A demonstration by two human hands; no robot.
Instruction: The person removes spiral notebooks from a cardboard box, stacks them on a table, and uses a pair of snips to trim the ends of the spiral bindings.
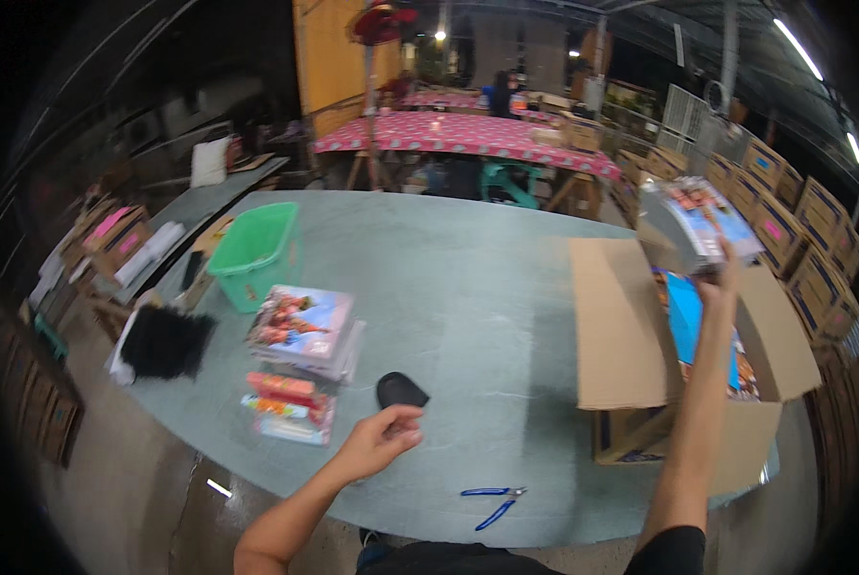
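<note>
My right hand [722, 273] grips a stack of colourful-covered booklets [703, 216] over the far side of an open cardboard box [626, 326]. Inside the box, a blue sheet [684, 311] and more printed covers show. Over the table, my left hand [386, 441] is empty, its fingers loosely bent and apart from the thumb. Just beyond it lies a small black rounded object [401, 391] of a kind I cannot make out. To its left sit another stack of booklets [305, 326] and a few clear-wrapped colourful items [290, 407].
Blue-handled nippers [495, 503] lie near the table's front edge. A green plastic bin [257, 254] and a black fuzzy bundle [166, 342] are at the left. Stacked cartons [784, 225] line the right side. Behind stands a table with a pink patterned cloth [468, 134].
</note>
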